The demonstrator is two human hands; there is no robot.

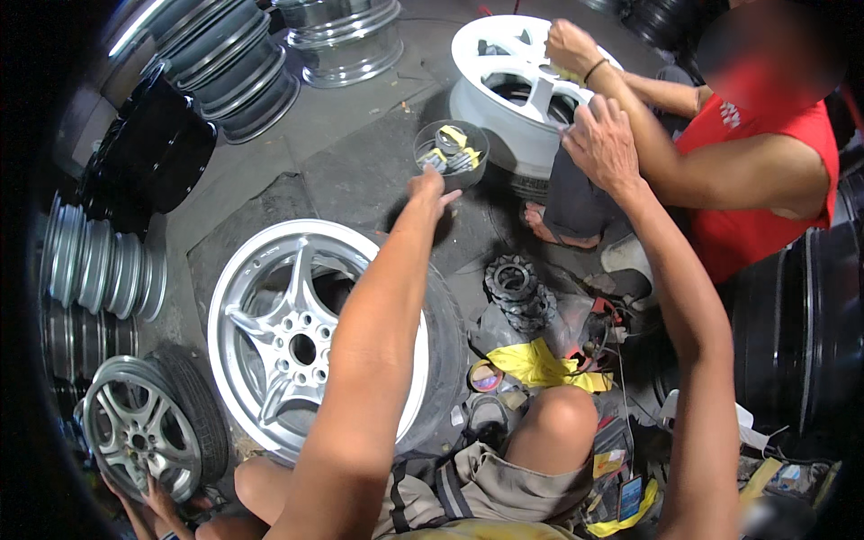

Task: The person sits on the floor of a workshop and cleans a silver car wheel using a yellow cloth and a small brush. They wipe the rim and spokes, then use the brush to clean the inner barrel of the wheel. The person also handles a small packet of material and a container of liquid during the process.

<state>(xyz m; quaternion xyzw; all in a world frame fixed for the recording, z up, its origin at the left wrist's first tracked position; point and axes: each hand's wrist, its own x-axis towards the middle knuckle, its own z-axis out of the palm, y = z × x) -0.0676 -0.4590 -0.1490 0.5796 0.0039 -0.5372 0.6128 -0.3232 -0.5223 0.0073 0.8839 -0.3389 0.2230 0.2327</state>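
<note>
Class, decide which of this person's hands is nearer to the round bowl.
Left. The left hand is at the near edge of the bowl; the right hand is farther off rightward, beside the white wheel.

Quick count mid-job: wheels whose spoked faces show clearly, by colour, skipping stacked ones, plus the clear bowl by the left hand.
White wheel: 1
Silver wheel: 1
Grey wheel: 1
Clear bowl: 1
Total: 4
</note>
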